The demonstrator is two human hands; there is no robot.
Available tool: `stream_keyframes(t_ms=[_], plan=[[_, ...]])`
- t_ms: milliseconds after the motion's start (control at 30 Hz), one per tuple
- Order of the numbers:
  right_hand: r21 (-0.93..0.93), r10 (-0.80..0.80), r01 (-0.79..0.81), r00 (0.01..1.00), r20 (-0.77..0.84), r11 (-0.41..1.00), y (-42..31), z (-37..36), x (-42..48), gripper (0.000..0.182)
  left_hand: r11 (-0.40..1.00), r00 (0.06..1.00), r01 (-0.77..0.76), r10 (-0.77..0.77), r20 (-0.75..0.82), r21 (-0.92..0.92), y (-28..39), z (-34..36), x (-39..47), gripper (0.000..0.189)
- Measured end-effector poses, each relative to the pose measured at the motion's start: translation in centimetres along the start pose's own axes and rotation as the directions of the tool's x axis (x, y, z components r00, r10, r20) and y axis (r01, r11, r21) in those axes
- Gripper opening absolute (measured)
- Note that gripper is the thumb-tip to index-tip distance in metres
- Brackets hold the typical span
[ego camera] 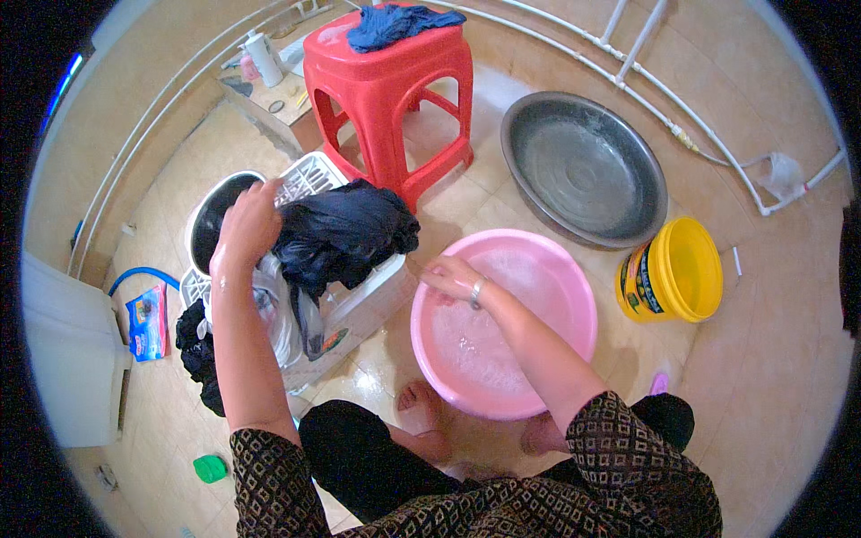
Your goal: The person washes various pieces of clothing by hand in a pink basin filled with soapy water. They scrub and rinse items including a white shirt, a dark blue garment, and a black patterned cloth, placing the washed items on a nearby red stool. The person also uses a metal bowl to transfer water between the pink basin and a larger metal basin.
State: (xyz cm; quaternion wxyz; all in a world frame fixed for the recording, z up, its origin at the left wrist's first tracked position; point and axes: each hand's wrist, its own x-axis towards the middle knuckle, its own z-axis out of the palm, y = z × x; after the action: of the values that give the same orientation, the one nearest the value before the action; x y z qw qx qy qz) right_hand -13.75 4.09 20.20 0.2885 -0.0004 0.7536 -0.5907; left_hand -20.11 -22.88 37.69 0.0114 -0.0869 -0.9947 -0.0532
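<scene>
My left hand [247, 225] reaches over a round, dark opening [218, 218] in a white plastic appliance, probably a small washing machine [383, 282]. Its fingers bend down near the rim, and what lies under them is hidden. Just right of it, a crumpled black garment [343, 232] is heaped on the appliance. My right hand [454, 279], wearing a silver-coloured bracelet or watch, hovers by the left rim of a pink basin [588, 323]. No object shows in its fingers. Foamy water [484, 343] fills the bottom of the basin.
Behind stands a red plastic stool [383, 101] with a blue cloth [397, 27] on top. A grey basin [582, 168] and a yellow bucket [693, 269] are on the right. Left are black cloth [198, 363], a detergent bag [148, 323], a blue hose [144, 272] and a green cap [210, 469].
</scene>
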Motion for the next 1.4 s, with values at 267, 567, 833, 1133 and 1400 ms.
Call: stream_keyframes(t_ms=[267, 567, 833, 1133, 1400], plan=[[-0.194, 0.326, -0.323, 0.945, -0.016, 0.926, 14.6, -2.3, -4.0, 0.020, 0.920, 0.882, -0.296, 0.161, -0.442, -0.256, 5.9, 1.4, 17.8, 0.031], [0.245, 0.507, -0.486, 0.862, -0.025, 0.839, 20.1, -2.5, -5.0, 0.022, 0.995, 0.880, -0.078, 0.042, -0.474, -0.057, 9.4, 2.0, 27.7, 0.043], [0.332, 0.344, -0.318, 0.939, -0.023, 0.888, 12.9, -5.3, -4.1, 0.026, 0.361, 0.879, -0.422, -0.061, -0.473, -0.832, 17.2, 0.9, 18.9, 0.035], [0.928, -0.139, 0.040, 0.990, 0.013, 0.372, 2.2, -9.6, -5.1, 0.047, -0.444, 0.997, -0.053, 0.031, -0.074, -0.894, 21.7, 3.1, 7.2, 0.022], [0.703, 0.031, -0.013, 0.999, -0.013, 0.712, 9.2, -10.0, -10.0, 0.031, -0.028, 0.913, 0.304, 0.293, 0.283, -0.952, 23.0, 17.7, -6.1, 0.026]])
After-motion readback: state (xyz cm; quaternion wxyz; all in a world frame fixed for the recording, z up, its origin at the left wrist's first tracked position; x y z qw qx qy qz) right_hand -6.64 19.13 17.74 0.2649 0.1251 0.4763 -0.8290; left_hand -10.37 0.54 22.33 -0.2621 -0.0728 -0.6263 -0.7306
